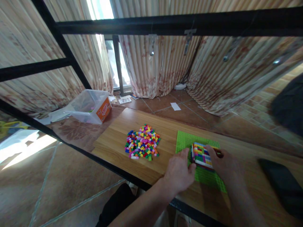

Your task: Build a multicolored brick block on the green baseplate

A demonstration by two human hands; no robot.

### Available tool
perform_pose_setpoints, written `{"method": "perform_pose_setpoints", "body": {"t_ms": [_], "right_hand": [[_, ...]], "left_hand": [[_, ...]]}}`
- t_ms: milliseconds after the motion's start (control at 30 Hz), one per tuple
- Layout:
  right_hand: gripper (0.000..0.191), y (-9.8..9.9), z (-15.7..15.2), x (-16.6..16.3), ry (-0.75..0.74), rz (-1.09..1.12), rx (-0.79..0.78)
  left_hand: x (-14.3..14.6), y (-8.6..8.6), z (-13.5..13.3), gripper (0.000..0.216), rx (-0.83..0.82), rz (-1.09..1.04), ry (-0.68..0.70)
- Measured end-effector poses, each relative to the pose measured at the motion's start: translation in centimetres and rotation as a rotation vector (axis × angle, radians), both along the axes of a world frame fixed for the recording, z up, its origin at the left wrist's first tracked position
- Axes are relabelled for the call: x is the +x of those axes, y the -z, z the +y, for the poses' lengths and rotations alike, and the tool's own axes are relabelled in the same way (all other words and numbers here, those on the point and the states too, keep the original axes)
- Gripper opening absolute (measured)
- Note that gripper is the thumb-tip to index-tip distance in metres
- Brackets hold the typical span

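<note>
A multicoloured brick block (201,155) stands on a green baseplate (187,140) on the wooden table (113,142). My left hand (179,171) presses against the block's left side with its fingers curled. From the right, my right hand (223,162) closes its fingers on the block's right side and top. A pile of small loose coloured bricks (142,142) lies to the left of the baseplate, apart from both hands.
A clear plastic box with an orange label (91,105) sits on the tiled floor beyond the table's left end. A dark flat object (281,184) lies on the table at the right. A black metal frame (165,23) crosses overhead; curtains hang behind.
</note>
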State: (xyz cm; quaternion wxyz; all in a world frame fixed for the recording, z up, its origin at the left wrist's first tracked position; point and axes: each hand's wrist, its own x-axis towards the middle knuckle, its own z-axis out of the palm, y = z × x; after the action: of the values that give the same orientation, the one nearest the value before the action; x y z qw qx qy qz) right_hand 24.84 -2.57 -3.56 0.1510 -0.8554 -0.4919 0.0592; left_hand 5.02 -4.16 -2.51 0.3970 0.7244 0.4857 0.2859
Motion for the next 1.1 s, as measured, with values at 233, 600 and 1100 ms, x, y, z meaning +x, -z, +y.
{"method": "perform_pose_setpoints", "body": {"t_ms": [233,600,1100], "right_hand": [[0.068,0.3,-0.1,-0.9,-0.073,-0.03,0.009],[0.07,-0.5,-0.3,-1.8,-0.062,0.1,-0.011],[0.051,-1.9,-0.4,-1.2,0.09,0.291,0.349]], "left_hand": [[-0.8,-0.2,0.6,0.035,0.036,0.021,0.057],[-11.1,-2.4,4.5,0.023,0.144,0.494,-0.56],[-12.7,-1.4,5.9,0.017,0.205,0.717,-0.459]]}}
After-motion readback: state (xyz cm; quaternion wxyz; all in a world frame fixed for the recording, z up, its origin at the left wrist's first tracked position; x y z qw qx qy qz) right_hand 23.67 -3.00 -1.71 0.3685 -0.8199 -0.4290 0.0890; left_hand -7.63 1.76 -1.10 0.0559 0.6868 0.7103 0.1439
